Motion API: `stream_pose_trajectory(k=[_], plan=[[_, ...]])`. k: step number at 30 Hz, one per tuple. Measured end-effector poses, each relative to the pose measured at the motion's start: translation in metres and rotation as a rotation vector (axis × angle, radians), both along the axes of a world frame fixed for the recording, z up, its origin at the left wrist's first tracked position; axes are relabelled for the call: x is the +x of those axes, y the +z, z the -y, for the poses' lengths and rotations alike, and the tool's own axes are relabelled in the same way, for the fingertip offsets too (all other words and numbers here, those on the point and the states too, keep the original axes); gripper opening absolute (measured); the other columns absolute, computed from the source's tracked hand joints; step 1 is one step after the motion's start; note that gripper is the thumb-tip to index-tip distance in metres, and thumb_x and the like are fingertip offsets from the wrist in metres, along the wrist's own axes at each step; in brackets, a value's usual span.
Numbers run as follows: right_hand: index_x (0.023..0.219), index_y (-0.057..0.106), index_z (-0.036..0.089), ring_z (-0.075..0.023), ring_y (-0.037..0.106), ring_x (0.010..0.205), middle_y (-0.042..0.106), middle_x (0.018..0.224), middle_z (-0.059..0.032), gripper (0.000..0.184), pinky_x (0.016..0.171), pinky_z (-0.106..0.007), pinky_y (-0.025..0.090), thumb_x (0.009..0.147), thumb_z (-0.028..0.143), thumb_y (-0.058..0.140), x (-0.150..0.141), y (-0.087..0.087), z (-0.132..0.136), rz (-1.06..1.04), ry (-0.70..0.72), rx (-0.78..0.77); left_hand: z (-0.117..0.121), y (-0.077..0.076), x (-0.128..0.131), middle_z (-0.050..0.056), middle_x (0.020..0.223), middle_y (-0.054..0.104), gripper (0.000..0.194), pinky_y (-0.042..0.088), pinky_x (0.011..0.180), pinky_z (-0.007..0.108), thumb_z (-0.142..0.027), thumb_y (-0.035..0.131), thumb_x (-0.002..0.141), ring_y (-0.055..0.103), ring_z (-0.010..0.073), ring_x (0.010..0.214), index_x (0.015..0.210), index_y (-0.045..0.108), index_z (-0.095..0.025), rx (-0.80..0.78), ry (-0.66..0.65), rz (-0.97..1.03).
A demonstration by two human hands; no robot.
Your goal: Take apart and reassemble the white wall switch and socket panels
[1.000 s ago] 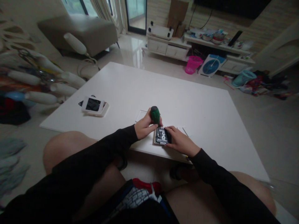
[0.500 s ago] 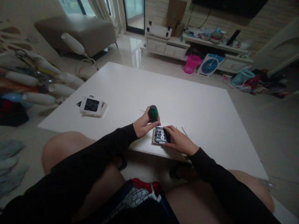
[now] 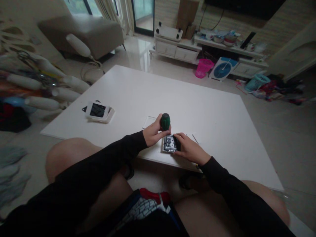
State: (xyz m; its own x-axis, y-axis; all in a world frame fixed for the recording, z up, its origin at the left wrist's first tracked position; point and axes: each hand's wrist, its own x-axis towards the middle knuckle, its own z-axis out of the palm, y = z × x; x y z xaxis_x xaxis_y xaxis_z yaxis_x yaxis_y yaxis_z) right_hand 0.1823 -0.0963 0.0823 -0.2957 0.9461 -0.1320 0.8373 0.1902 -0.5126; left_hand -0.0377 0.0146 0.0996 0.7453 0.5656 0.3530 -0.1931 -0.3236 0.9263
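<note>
My left hand (image 3: 155, 131) is closed round the green handle of a screwdriver (image 3: 165, 121), held upright over the far edge of a wall socket plate (image 3: 170, 144). The screwdriver's tip is too small and dark to make out. The plate has a white rim and a black and grey inner face with slots, and it lies near the table's front edge. My right hand (image 3: 190, 148) grips the plate's right side, thumb at the near edge and fingers at the far edge. Behind my left hand lies a thin white frame (image 3: 148, 122), partly covered by the hand.
On the white table (image 3: 177, 95), a stack of white and black plates (image 3: 99, 112) sits at the left. A thin rod (image 3: 195, 139) lies beyond my right hand. White rounded pieces (image 3: 79, 46) stand off the table's left side. A pink basket (image 3: 203, 68) and a fan (image 3: 221, 69) are across the floor.
The screwdriver in my left hand has shifted slightly, left and then back right. My right hand keeps its hold on the plate, which stays in place.
</note>
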Motion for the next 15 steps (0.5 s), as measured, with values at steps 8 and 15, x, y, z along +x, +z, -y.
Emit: stream_pose_trajectory(k=[8, 15], plan=[[0.152, 0.043, 0.021, -0.0338, 0.058, 0.130, 0.052, 0.145, -0.0167, 0.082, 0.110, -0.052, 0.051, 0.080, 0.026, 0.084, 0.0005, -0.0013, 0.0001, -0.001, -0.008, -0.009, -0.0025, -0.0001, 0.0008, 0.002, 0.091, 0.061, 0.030, 0.055, 0.078, 0.034, -0.023, 0.064, 0.096, 0.063, 0.0152, 0.082, 0.112, 0.039, -0.020, -0.059, 0.004, 0.075], [0.152, 0.043, 0.022, -0.0332, 0.058, 0.130, 0.052, 0.146, -0.0163, 0.082, 0.110, -0.051, 0.052, 0.081, 0.025, 0.083, 0.0002, -0.0008, 0.0005, -0.003, -0.010, -0.010, -0.0017, -0.0011, 0.0010, 0.002, 0.091, 0.061, 0.028, 0.055, 0.080, 0.035, -0.023, 0.063, 0.096, 0.062, 0.0155, 0.083, 0.111, 0.039, -0.020, -0.031, 0.017, 0.058]])
